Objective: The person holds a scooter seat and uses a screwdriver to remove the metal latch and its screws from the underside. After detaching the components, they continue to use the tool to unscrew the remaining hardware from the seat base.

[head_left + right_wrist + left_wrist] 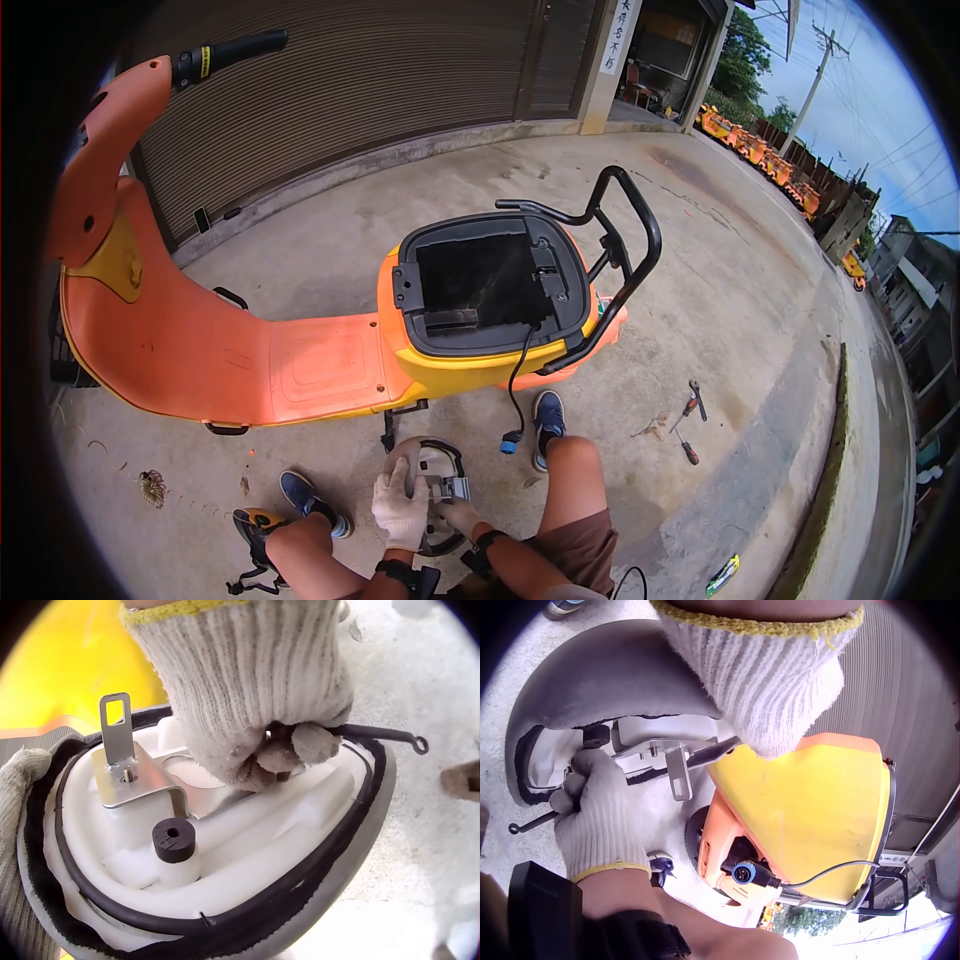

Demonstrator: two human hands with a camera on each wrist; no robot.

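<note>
A scooter seat (433,450) is held underside up between the person's knees, showing a white plastic base (247,877), a metal bracket (139,780) with an upright slotted tab and a black rubber stopper (174,841). The gloved left hand (400,512) grips the seat's grey padded side; in the right wrist view its fingers (34,761) lie at the rim. The gloved right hand (255,697), fingers curled, holds a dark ring-ended wrench (386,735) low over the base beside the bracket. The wrench's working end is hidden under the hand.
An orange and yellow scooter (325,365) stands in front, its seat compartment (480,280) uncovered. A cable with a blue-tipped connector (510,440) hangs from it. A screwdriver (688,448) and a ratchet (698,398) lie on the concrete to the right. A knee-side pouch (255,530) is at lower left.
</note>
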